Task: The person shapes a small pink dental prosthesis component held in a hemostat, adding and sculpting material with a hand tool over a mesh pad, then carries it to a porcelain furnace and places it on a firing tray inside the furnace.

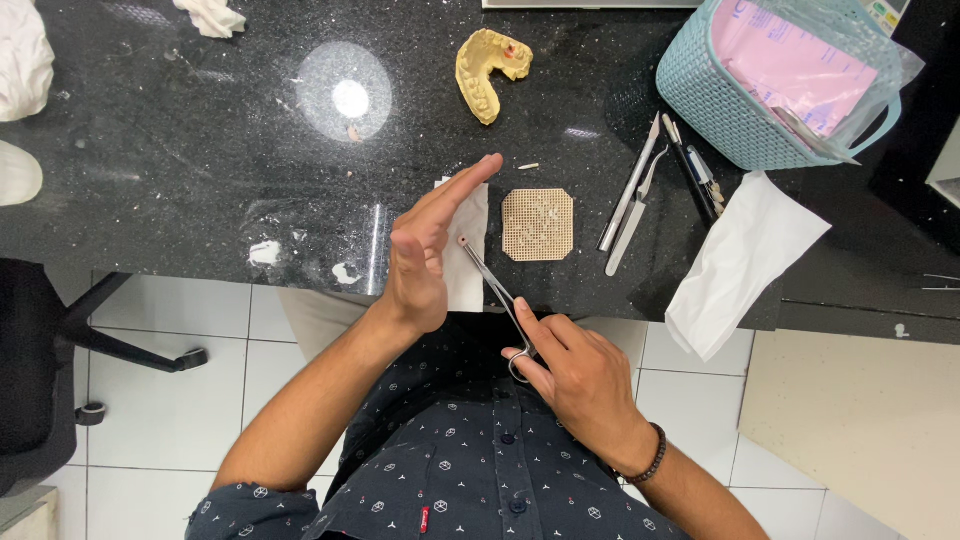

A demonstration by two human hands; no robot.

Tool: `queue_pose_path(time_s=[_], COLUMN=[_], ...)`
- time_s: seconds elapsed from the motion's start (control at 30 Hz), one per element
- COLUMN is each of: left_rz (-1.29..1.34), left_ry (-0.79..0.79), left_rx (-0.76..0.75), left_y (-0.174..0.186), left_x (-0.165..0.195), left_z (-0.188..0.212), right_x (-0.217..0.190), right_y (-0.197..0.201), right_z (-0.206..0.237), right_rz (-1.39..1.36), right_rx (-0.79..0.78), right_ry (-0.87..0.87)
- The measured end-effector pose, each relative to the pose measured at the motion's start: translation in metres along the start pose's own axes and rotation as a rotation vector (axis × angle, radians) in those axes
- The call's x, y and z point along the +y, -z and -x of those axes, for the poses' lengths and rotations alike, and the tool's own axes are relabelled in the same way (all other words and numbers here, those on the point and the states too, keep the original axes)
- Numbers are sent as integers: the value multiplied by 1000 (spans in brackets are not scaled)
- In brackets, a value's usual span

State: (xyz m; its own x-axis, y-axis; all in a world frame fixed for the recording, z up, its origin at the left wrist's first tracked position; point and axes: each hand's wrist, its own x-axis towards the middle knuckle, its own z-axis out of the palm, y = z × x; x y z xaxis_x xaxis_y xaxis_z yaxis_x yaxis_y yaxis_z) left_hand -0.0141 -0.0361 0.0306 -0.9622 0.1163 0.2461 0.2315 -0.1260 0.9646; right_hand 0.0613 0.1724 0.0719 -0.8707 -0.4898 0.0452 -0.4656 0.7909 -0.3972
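Note:
My right hand (575,375) grips the ring handles of slim metal forceps (490,285), whose tip holds a tiny pinkish piece beside my left palm. My left hand (425,250) is held flat and edge-up, fingers together and extended, holding nothing, just left of the forceps tip. Behind it lies a small white paper square (470,270) on the black speckled counter (180,170). A tan perforated octagonal tray (537,225) sits right of the paper. A yellow dental cast (490,68) lies farther back.
Several metal hand instruments (640,200) lie right of the tray, a white tissue (745,260) hangs over the counter edge, and a teal basket (740,100) with pink packets stands at the back right. White scraps dot the counter; a black chair (40,380) is at left.

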Motion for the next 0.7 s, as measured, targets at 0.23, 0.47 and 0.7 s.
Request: queue_pose_path(time_s=[0.23,0.47,0.7], left_rz=[-84,-112,-102], left_ry=[17,25,27], left_rx=[-3,-10,-7], left_y=[0,-1,0], left_x=[-1,-2,-1], left_z=[0,-1,0], right_x=[0,1,-2], right_y=[0,0,2], right_z=[0,-2,-2], right_rz=[4,1,10], right_rx=[-22,-28,-33], right_ry=[-11,-2,-10])
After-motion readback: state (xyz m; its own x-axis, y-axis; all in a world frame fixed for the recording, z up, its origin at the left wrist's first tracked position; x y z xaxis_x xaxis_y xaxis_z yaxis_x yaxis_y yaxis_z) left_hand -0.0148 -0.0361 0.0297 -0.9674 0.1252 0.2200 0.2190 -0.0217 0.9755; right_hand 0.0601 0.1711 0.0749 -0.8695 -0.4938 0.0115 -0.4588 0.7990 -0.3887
